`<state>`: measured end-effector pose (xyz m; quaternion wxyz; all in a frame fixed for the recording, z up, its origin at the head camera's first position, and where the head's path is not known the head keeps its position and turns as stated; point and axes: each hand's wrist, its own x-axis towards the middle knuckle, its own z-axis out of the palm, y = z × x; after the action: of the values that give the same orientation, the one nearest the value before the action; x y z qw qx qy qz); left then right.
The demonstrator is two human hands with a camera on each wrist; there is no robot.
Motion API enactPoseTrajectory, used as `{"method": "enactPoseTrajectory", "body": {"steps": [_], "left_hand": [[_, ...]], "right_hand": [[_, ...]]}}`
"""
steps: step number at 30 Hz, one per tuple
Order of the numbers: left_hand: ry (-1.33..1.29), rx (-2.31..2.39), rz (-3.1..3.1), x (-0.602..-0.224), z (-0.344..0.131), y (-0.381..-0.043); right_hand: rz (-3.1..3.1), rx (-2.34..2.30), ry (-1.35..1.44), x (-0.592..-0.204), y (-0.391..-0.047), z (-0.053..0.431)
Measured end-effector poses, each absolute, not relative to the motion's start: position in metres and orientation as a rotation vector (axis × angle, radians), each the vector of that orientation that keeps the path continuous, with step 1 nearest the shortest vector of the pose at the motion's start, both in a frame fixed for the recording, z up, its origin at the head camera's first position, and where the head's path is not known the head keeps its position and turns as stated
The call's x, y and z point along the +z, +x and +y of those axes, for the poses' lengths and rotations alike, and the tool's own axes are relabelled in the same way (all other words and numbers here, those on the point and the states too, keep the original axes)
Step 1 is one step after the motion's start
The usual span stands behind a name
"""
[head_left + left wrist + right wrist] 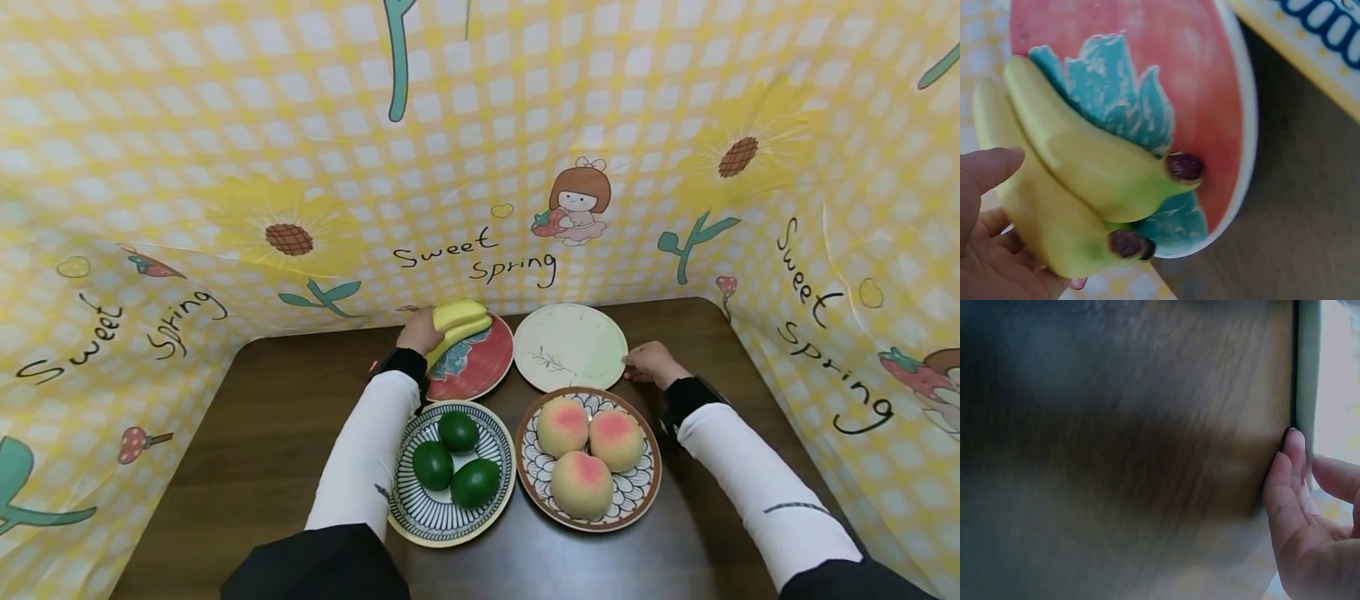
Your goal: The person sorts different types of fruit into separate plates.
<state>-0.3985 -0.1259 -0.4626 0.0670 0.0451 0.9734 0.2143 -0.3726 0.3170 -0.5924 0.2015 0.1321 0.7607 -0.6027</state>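
My left hand [420,332] grips a pair of yellow bananas [459,316] over a red oval plate with a teal leaf pattern [487,360]. In the left wrist view the thumb [1004,169] lies on top of one banana [1041,206] and the other fingers are under it. Their dark stem ends point away from the palm, above the plate [1200,81]. At the right, my right hand [651,364] pinches the rim of a pale cream plate with a leaf sprig [573,346]. In the right wrist view, thumb and fingertips [1295,439] lie either side of that rim [1309,375].
Nearer me, a blue-and-white striped plate [420,522] bears three dark green oval fruits [457,432]. Beside it, a brown-rimmed petal-patterned plate [527,479] bears three peaches [582,485]. A yellow checked cloth [450,167] stands like walls round the brown wooden table [247,450].
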Motion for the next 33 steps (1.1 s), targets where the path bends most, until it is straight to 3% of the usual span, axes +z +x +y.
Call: {"method": "enactPoseTrajectory", "body": {"steps": [5, 11, 14, 19, 27, 29, 33], "left_hand": [[-0.045, 0.551, 2.943, -0.473, -0.125, -0.397], [-0.069, 0.521, 2.938, -0.475, -0.126, -0.393], [0.013, 0.564, 2.958, -0.467, -0.125, -0.392], [0.24, 0.721, 2.951, -0.442, -0.108, -0.392], [0.551, 0.865, 2.891, -0.418, -0.044, -0.384], [0.568, 0.854, 2.871, -0.42, -0.023, -0.38], [0.64, 0.77, 2.833, -0.432, 0.016, -0.373]], "right_hand": [[2.14, -1.69, 0.389, -0.606, -0.376, 0.319], [2.156, -1.673, 0.392, -0.556, -0.34, 0.295], [2.197, -1.616, 0.456, -0.546, -0.336, 0.288], [2.149, -1.729, 0.391, -0.574, -0.356, 0.306], [2.194, -1.695, 0.425, -0.526, -0.33, 0.289], [2.187, -1.723, 0.397, -0.535, -0.332, 0.293], [2.181, -1.744, 0.351, -0.604, -0.37, 0.314]]}}
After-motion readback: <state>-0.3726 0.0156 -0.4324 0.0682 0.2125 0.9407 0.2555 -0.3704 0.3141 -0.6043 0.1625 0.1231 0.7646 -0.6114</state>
